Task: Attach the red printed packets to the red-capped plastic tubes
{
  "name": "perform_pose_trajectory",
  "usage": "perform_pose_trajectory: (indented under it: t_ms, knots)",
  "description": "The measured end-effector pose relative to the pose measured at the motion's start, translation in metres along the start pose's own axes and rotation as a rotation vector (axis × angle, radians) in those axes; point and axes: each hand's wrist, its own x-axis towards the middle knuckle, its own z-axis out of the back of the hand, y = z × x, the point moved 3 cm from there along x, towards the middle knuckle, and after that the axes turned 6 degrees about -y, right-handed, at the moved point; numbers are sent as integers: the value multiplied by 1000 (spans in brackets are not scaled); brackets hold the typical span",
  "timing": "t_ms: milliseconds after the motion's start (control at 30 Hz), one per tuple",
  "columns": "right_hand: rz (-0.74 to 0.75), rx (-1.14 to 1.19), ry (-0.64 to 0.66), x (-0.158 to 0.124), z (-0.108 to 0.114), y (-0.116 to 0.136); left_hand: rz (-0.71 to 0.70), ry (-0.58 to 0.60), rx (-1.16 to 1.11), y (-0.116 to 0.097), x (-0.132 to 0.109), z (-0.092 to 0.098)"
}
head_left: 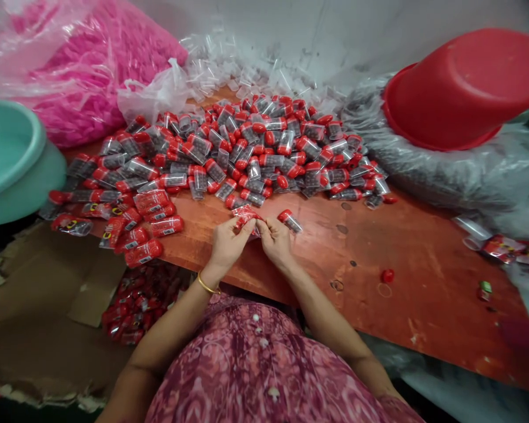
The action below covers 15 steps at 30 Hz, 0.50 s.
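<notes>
My left hand point(228, 242) and my right hand point(275, 241) meet over the near edge of the brown table point(379, 252). Both are pinched on one small red wrapped packet point(245, 216) held between them. A red-capped clear tube point(290, 220) lies just right of my right hand. Behind them spreads a big pile of red-capped clear tubes point(247, 153). To the left lie several tubes in red printed wrappers point(147, 226).
A teal basin point(13, 158) stands at the left, a pink-filled plastic bag point(83, 64) behind it. An overturned red basin point(462, 88) rests on a bag of dark items point(427, 170) at right. Wrapped tubes fill a box point(136, 305) below the table edge. A loose red cap point(387, 275) lies on the table.
</notes>
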Motion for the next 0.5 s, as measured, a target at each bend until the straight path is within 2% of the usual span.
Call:
perform_pose_trajectory:
  t_ms: [133,200,267,367,433,500]
  knots:
    - [-26,2,-19,-4,3,5,367,25,-397,2,-3,-8]
    - [-67,26,8,-6,3,7,510,31,-508,3,-6,-10]
    - [-128,51,30,-9,1,7,548,12,-556,2,-8,-11]
    - [-192,61,48,-11,1,5,533,0,-589,-1,-9,-14]
    - [-150,4,69,-10,8,2,534,-14,-603,-4,-7,-15]
    - [-46,-160,77,-7,24,-3,548,-47,-616,-5,-4,-14]
